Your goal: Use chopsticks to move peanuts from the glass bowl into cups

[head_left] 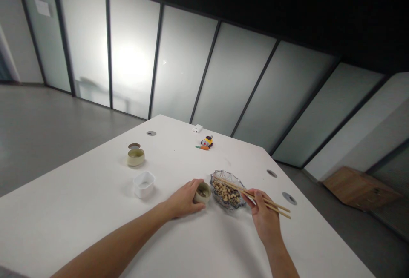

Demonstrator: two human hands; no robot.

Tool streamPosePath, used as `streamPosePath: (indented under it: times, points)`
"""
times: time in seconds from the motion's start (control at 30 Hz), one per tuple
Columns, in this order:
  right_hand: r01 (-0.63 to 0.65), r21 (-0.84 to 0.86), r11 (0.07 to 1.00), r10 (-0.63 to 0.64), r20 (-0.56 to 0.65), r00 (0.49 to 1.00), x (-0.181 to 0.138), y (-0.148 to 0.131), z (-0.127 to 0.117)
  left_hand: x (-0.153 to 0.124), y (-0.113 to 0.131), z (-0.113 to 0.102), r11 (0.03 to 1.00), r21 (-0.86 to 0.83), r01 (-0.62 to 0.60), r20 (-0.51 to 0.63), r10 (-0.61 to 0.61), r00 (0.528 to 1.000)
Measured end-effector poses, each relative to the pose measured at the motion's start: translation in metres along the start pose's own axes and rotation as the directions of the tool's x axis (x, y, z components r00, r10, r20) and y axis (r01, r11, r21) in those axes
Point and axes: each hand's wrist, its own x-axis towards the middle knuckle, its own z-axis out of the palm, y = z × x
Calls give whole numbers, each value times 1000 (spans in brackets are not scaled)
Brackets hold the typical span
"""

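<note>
My left hand [187, 199] is wrapped round a small greenish cup [206, 199], which stands on the table with a few dark bits inside. Just right of it, close by, sits a clear glass bowl [214, 175] with a wavy rim. Nuts and dark seeds [227, 193] fill much of this bowl. Between the fingers of my right hand [262, 212] is a pair of wooden chopsticks [275, 207], whose tips reach over the far left part of the bowl. Whether the tips pinch anything is too small to tell.
A white plastic tub [143, 190] and a second greenish cup [136, 161] stand on the left of the white table [179, 159]. Behind that cup lies a brown ring [134, 146]. Farther back are a toy car [207, 141], a toy carrot [202, 147] and a white box [197, 128].
</note>
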Motion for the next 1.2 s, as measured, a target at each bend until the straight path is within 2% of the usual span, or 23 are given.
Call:
streamPosePath:
  times: [0.13, 0.23, 0.3, 0.37, 0.43, 0.5, 0.7, 0.83, 1.0, 1.2]
  points:
    - [-20, -55, 998, 24, 73, 997, -4, -4, 4, 0, -1, 0, 1000, -3, -4, -2, 4, 1000]
    - [76, -233, 970, -71, 32, 997, -6, -7, 2, 0, -1, 1, 1000, 3, -4, -4, 4, 1000]
    - [192, -446, 874, -195, 39, 980, -7, -8, -1, 1, -2, 2, 1000, 4, -5, -6, 5, 1000]
    - [324, -611, 722, -326, 113, 939, -7, -9, -3, 1, -3, 2, 1000, 1, -9, -11, 9, 1000]
    - [431, -661, 614, -394, 216, 893, -7, -7, -5, 1, -4, 3, 1000, -4, -12, -15, 12, 1000]
    - [487, -658, 574, -404, 289, 868, -6, -4, -5, 1, -5, 3, 1000, -9, -16, -16, 15, 1000]
    - [546, -655, 522, -397, 381, 835, -2, 2, -6, 1, -5, 4, 1000, -8, -30, -25, 30, 999]
    - [570, -636, 519, -387, 420, 821, -2, 2, -5, 1, -4, 3, 1000, -4, -30, -22, 29, 999]
    - [533, -632, 563, -363, 390, 846, -4, 1, -4, 1, -1, 2, 1000, -12, -12, -9, 12, 1000]
    - [433, -643, 632, -312, 300, 901, -3, 0, -6, 1, -2, 2, 1000, -21, -10, -12, 10, 1000]
